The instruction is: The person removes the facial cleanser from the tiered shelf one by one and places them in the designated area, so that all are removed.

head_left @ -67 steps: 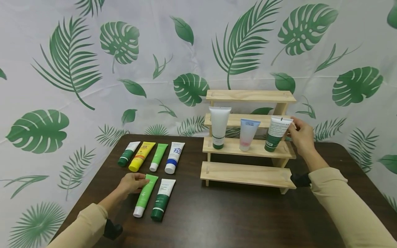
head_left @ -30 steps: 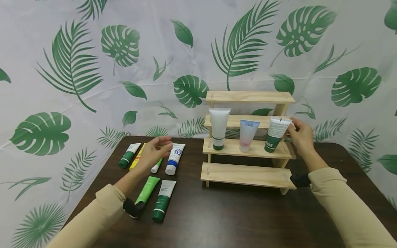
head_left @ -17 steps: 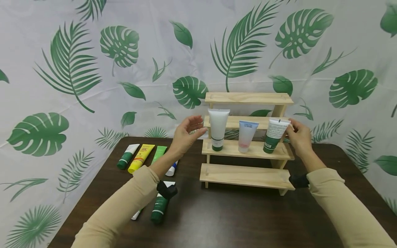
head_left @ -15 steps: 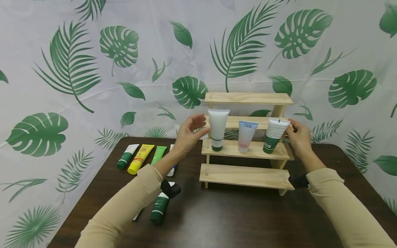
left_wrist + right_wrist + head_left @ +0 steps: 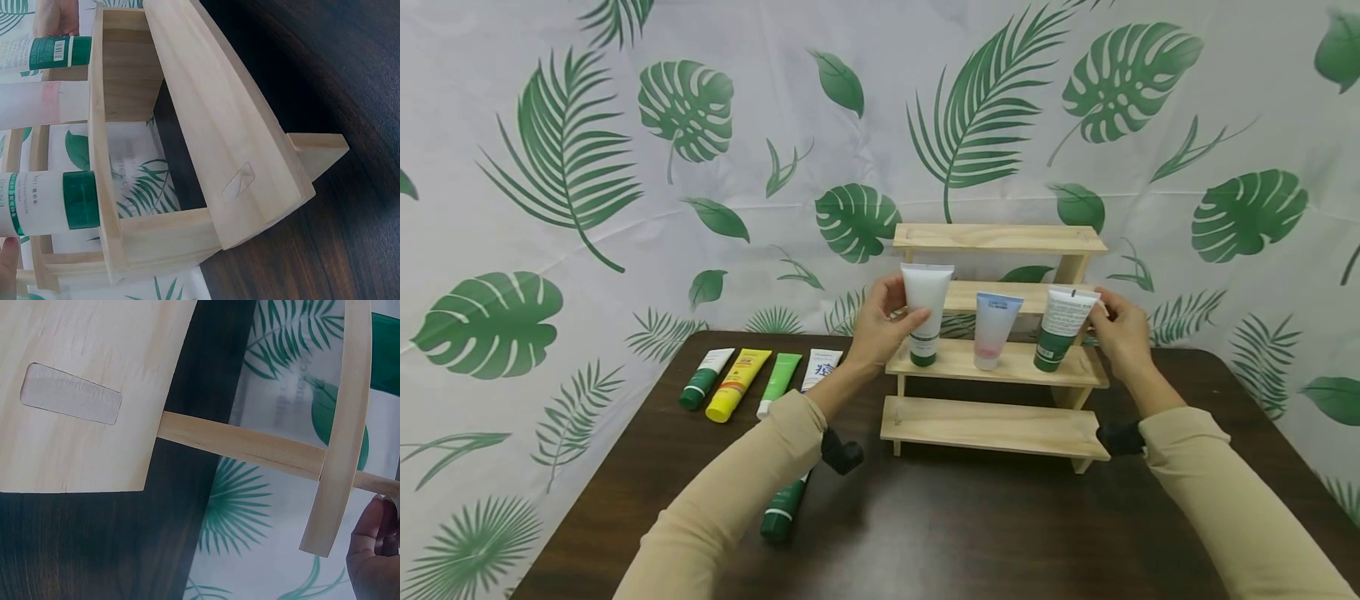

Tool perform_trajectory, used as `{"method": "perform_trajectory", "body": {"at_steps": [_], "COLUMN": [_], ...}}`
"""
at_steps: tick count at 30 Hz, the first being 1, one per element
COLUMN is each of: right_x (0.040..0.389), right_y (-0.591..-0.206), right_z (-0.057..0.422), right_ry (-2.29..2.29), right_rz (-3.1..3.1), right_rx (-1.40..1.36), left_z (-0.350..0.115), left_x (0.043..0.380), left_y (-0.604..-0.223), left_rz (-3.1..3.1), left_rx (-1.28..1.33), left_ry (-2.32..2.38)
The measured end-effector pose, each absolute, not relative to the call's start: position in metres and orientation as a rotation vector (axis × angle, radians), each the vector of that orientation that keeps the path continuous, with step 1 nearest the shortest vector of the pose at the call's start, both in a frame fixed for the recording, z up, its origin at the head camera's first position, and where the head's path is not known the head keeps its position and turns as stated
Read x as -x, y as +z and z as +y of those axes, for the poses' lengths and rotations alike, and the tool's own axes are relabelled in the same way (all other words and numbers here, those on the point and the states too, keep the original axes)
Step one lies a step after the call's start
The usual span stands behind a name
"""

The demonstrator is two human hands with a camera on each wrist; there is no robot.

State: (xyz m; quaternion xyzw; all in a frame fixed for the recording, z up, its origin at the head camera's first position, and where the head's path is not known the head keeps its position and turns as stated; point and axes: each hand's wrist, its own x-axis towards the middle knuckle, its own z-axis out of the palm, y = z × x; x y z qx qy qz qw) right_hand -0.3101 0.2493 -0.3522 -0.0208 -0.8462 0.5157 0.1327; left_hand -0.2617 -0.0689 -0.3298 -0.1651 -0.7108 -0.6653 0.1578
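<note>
My left hand (image 5: 883,323) is at the tall white squeeze tube (image 5: 928,292) on the wooden tiered rack (image 5: 992,423), thumb across its front and fingers behind its left edge. That tube stands cap down on the second step from the bottom, its green cap (image 5: 81,200) showing in the left wrist view. On the same step, my right hand (image 5: 1123,333) pinches the top right edge of a white-and-green squeeze tube (image 5: 1060,329), which leans slightly right. Between them a small blue-and-pink squeeze tube (image 5: 996,329) stands upright, touched by neither hand.
On the dark table (image 5: 970,533) to the left lie a small green-and-white tube (image 5: 706,379), a yellow tube (image 5: 739,385), a light green tube (image 5: 780,383) and a white-and-blue tube (image 5: 822,367). My left forearm partly covers another green tube (image 5: 784,510). A leaf-patterned cloth (image 5: 775,108) hangs behind.
My left hand has let go of the light green tube in the front row, swung right across the table and taken hold of the tall white tube. My right hand has stayed at its tube.
</note>
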Motion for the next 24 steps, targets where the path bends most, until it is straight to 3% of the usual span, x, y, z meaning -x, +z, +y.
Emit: {"method": "perform_trajectory", "body": {"at_steps": [11, 24], "right_x": [0.31, 0.313], "right_y": [-0.354, -0.353], "right_z": [0.249, 0.248], "right_ry": [1.498, 1.5], "right_rz": [-2.472, -2.484], "right_rx": [0.036, 0.072], "left_z": [-0.078, -0.169], "left_x": [0.259, 0.218], "left_y": [-0.33, -0.321], "left_rz": [-2.05, -2.307], "left_rx": [0.43, 0.043], "left_ry": [-1.828, -1.72]}}
